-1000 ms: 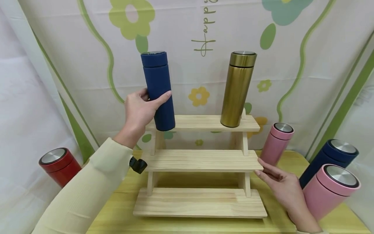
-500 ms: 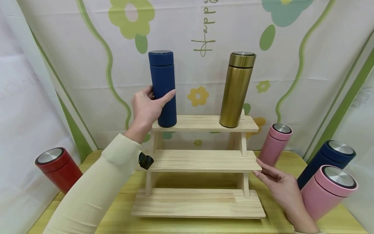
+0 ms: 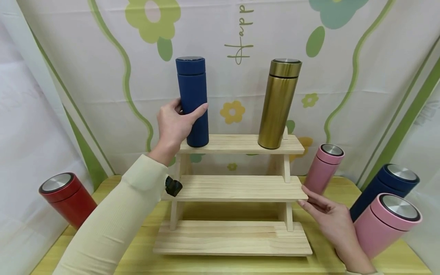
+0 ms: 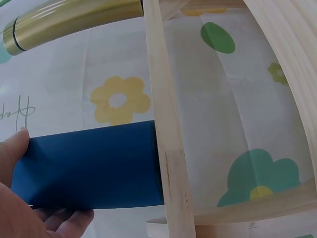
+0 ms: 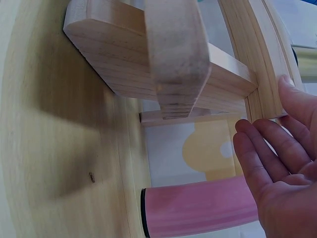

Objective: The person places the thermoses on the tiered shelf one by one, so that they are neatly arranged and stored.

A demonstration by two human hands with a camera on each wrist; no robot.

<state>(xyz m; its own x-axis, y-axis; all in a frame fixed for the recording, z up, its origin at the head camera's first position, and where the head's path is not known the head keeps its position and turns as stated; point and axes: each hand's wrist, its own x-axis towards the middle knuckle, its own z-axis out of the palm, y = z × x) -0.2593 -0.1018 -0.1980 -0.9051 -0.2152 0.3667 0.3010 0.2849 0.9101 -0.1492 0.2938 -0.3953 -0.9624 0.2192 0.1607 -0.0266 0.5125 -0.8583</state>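
Note:
My left hand (image 3: 175,124) grips a dark blue thermos bottle (image 3: 193,88) round its lower half, thumb across the front. The bottle stands upright on the left part of the top shelf of a three-tier wooden stand (image 3: 233,189); in the left wrist view the blue bottle's base (image 4: 148,166) meets the shelf board. A gold thermos (image 3: 279,107) stands on the same shelf's right part. At the right end of the middle shelf, my right hand (image 3: 333,219) pinches the board's corner between thumb and forefinger. In the right wrist view its other fingers (image 5: 252,158) hang off the wood.
Right of the stand, on the yellow wooden table (image 3: 137,236), are a pink thermos (image 3: 323,170), another dark blue one (image 3: 383,187) and a nearer pink one (image 3: 385,227). A red thermos (image 3: 70,200) stands at the left. A flower-printed cloth (image 3: 220,34) hangs behind.
The left hand brought the blue thermos rightward and back from the shelf's front left, straightening it until its base sat on the top shelf. My right hand kept its hold on the board.

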